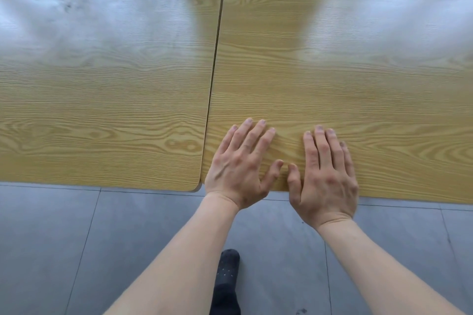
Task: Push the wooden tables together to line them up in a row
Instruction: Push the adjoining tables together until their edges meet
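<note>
Two tabletops (102, 110) (358, 100) nearly abut, thin seam (216, 59) between.

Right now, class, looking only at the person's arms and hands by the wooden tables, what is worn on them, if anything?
Nothing is worn. The left hand and right hand are bare: no gloves, rings, watch or bracelets show. Both forearms are uncovered right to the bottom of the picture, with no sleeve edge in sight. Fingernails are short and unpainted. The one piece of clothing visible is a dark dotted sock on a foot below.
</note>
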Motion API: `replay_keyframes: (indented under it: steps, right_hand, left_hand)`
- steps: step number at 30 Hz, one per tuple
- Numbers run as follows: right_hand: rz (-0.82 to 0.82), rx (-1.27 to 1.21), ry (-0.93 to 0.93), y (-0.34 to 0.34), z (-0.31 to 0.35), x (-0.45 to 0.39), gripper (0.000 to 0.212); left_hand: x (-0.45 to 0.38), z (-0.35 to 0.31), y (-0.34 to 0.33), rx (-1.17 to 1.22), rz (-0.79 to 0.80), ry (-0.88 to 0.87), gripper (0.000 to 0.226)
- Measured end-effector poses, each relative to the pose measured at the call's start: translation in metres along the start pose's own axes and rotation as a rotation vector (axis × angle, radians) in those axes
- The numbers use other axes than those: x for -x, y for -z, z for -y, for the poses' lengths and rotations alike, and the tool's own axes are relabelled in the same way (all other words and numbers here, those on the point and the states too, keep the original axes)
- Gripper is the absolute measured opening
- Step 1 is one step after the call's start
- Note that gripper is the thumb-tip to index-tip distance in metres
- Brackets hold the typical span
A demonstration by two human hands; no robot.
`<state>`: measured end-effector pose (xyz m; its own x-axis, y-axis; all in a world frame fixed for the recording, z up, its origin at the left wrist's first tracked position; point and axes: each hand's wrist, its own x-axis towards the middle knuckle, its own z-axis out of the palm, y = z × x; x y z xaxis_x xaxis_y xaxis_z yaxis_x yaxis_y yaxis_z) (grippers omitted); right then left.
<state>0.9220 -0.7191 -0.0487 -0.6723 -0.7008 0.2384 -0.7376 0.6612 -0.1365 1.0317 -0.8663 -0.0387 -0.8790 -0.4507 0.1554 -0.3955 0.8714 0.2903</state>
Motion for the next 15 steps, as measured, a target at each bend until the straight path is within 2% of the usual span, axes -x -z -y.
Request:
replay_keyframes:
  steps: [8,15]
  right_hand:
    - [0.141,-0.046,-0.004,0.018,0.000,-0.006,0.071]
    - [0.134,-0.122,-0.042,0.051,0.006,-0.113,0.068]
  left_hand:
    - [0.000,0.000,0.016,0.050,0.087,0.036,0.067]
    - [-0.081,0.043,0.067,0.055,0.065,0.083,0.068]
